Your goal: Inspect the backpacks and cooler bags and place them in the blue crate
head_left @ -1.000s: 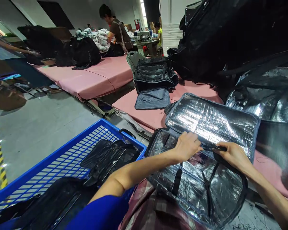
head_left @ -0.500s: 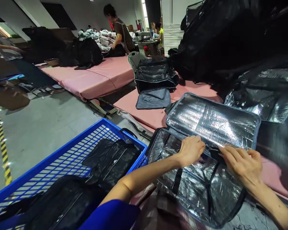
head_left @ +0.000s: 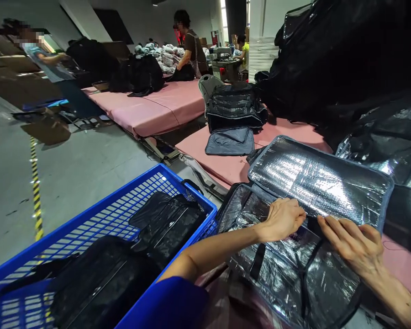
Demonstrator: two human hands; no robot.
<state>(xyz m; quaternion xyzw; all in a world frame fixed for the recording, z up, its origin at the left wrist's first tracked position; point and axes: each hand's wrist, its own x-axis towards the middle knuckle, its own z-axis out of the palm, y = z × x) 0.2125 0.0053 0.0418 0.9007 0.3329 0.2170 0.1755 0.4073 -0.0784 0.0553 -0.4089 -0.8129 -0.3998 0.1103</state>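
Insulated cooler bag, open at the near edge of a pink padded worktop, silver foil lining up, black strap across the inside. Foil-lined lid laid back beyond the bag's body, flat on the pink cover. Left hand at the hinge line between body and lid, fingers curled tight, pinching the bag's dark rim. Right hand just right of it on the same rim, palm down, fingers stretched out and slack, gripping nothing. Blue sleeve low and left of the bag.

Just left of the bag, a blue plastic lattice crate with flat black bags inside; small white mark on one, too small to read. Beyond the bag on the same worktop, a black bag with a grey flap hanging open. Right of and behind the bag, a tall heap of black bags, more foil lining at its foot.

Left of the bag and past the crate, bare grey concrete floor with a yellow-and-black striped line. Far beyond the bag, a second pink worktop with black bags on it; one person bent over its far end, another person at its left end, a third person in yellow further back. Grey walls, daylight at a tall opening behind.
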